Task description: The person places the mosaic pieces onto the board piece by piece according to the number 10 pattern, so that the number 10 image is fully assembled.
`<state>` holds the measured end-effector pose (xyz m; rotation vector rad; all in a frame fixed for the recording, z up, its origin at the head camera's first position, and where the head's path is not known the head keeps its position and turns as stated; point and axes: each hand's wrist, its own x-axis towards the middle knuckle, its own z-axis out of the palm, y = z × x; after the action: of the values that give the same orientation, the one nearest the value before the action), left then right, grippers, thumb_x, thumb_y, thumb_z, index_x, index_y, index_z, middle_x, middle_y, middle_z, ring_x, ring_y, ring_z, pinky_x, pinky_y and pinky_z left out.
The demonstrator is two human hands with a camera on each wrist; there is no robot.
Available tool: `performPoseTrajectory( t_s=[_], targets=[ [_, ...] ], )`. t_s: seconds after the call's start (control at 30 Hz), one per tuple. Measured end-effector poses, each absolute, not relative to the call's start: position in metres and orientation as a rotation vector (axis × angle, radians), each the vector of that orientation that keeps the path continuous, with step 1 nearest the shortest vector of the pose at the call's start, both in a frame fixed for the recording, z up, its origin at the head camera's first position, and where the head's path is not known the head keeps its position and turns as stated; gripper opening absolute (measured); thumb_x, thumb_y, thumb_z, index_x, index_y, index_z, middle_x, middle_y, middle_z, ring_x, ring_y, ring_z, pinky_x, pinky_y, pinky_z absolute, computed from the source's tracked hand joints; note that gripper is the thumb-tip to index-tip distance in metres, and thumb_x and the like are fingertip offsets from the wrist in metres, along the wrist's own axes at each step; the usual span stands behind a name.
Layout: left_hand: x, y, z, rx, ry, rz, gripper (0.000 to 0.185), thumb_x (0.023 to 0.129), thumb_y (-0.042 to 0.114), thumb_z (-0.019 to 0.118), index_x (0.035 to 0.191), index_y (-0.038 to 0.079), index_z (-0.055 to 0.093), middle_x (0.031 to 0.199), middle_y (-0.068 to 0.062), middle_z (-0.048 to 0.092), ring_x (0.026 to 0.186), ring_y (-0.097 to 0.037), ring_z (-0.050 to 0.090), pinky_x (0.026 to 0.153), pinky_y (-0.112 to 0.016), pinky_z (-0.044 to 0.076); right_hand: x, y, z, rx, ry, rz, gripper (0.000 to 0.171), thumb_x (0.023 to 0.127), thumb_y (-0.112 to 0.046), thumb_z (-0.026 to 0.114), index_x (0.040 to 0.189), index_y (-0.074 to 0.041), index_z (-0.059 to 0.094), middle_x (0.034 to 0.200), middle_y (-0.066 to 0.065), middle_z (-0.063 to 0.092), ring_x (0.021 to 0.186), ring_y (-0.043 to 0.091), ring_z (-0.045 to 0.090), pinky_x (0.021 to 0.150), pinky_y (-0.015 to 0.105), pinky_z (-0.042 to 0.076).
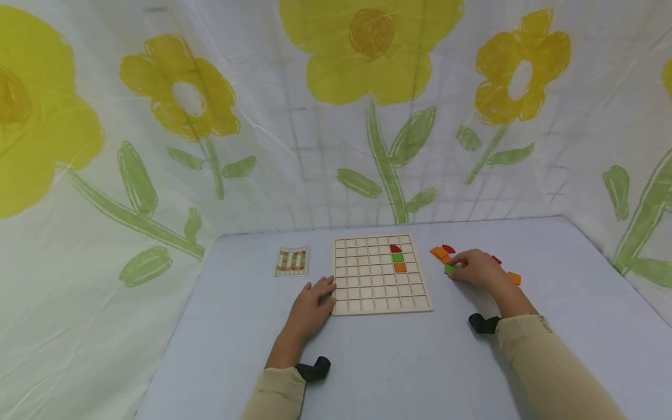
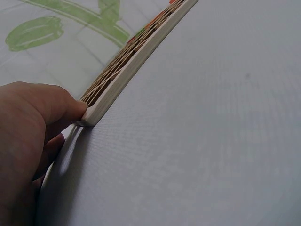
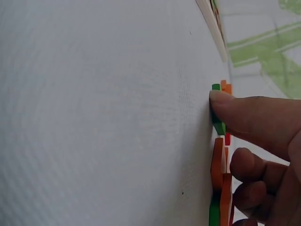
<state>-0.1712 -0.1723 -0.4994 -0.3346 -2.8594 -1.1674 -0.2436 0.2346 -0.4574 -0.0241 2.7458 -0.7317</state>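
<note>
Left hand (image 2: 28,136) thumb touching wooden board (image 2: 123,70) corner on table (image 2: 197,141).

On the pale wooden grid board (image 1: 382,274), red (image 1: 395,249), green (image 1: 398,257) and orange (image 1: 400,268) tiles sit stacked. Right of the board lie orange, green and red pieces (image 1: 440,252); left, an orange-green striped card (image 1: 291,261).

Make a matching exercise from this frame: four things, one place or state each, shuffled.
Things:
1. left hand
2. right hand
3. pattern card
4. red piece

Places:
A. top of the coloured column on the board
B. flat on the table, left of the board
C. touching a loose green piece
D. resting against the board's left edge

Pairs: 1-D, 2-C, 3-B, 4-A
</note>
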Motion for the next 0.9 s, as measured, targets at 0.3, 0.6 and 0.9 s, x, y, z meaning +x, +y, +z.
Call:
performPoseTrajectory(
  t_s=[0.3,0.6,0.9],
  targets=[
    [-0.174,-0.173,-0.503,-0.324,-2.875,-1.155,0.038,0.095,0.019,0.064,0.132,0.010,0.063,0.147,0.001,0.052,0.141,-0.022,0.043,0.124,-0.046,0.020,-0.243,0.224,-0.456,-0.111,2.810,-0.712,0.039,0.087,-0.028,0.073,0.115,0.000,0.069,0.091,0.013,0.060,0.085,0.027,0.052,0.068,0.034,0.048],
    [-0.174,-0.174,-0.502,-0.320,-2.863,-1.170,0.038,0.095,0.019,0.064,0.132,0.010,0.063,0.147,0.002,0.052,0.141,-0.022,0.043,0.124,-0.046,0.020,-0.234,0.171,-0.449,-0.364,2.819,-0.833,0.034,0.086,-0.029,0.076,0.113,-0.009,0.072,0.079,0.003,0.056,0.070,0.018,0.049,0.057,0.027,0.041],
    [-0.172,-0.174,-0.504,-0.333,-2.858,-1.178,0.038,0.095,0.020,0.064,0.132,0.010,0.064,0.147,0.002,0.052,0.141,-0.022,0.043,0.124,-0.047,0.020,-0.228,0.146,-0.455,-0.303,2.765,-0.943,0.037,0.086,-0.030,0.076,0.116,-0.008,0.071,0.085,0.005,0.059,0.075,0.020,0.051,0.061,0.028,0.043]
  ],
)
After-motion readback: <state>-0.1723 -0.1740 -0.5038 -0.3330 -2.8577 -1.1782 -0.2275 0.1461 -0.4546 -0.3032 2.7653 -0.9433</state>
